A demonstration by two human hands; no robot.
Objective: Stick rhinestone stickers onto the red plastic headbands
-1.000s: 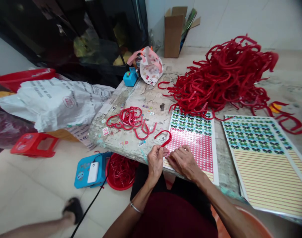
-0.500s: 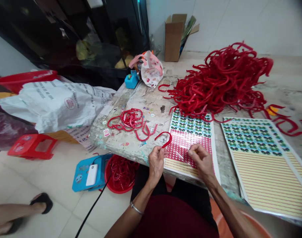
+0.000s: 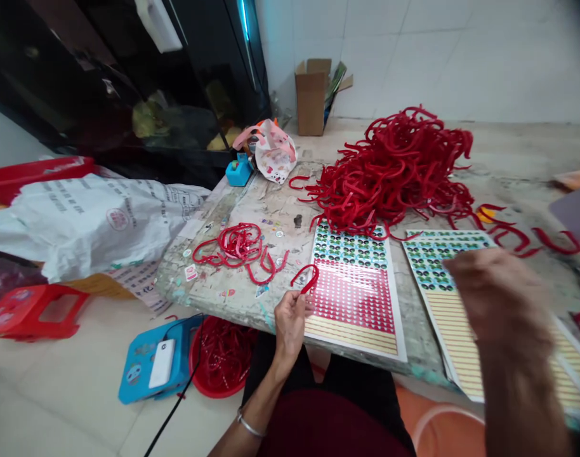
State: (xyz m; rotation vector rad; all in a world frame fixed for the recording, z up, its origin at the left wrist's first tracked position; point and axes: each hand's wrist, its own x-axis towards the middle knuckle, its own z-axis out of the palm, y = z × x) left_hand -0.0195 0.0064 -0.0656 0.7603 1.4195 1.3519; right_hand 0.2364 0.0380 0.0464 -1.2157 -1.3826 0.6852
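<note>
A person's left hand (image 3: 290,324) pinches a curved red strip (image 3: 312,282) above the near edge of a worn worktop (image 3: 252,212), beside the left margin of a printed sheet (image 3: 351,301). The right hand (image 3: 502,292), blurred, appears over more patterned sheets (image 3: 443,314); its grip cannot be told. Farther in, at left, lies a small tangle of red strips (image 3: 242,244). Beyond, a large red heap (image 3: 395,171) overlaps the printed sheet's far end, and an open cardboard box (image 3: 310,108) stands near the wall (image 3: 442,70).
</note>
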